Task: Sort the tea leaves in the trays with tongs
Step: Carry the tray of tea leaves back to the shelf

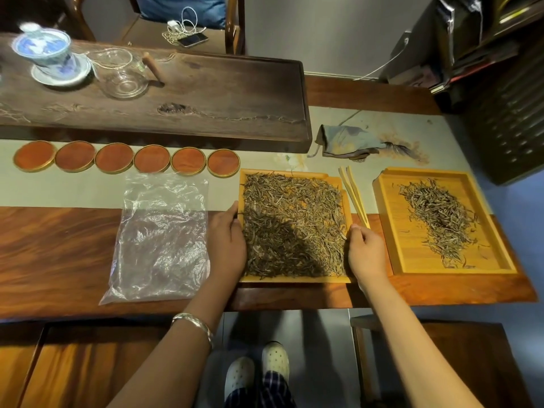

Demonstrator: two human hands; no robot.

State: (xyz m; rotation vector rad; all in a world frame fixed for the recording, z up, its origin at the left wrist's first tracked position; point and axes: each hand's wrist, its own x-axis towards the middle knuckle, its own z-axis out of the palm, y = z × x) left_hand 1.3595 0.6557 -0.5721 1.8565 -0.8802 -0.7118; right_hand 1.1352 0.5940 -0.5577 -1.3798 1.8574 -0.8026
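White shoes [256, 373] below wooden table [59, 254] bearing trays [388, 219].

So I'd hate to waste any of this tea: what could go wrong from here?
The left tray is piled to its rim; with the left hand and right hand at its sides, a jolt could spill leaves. The tongs lie loose in the narrow gap before the right tray, near the right hand's fingers, and could get knocked away.
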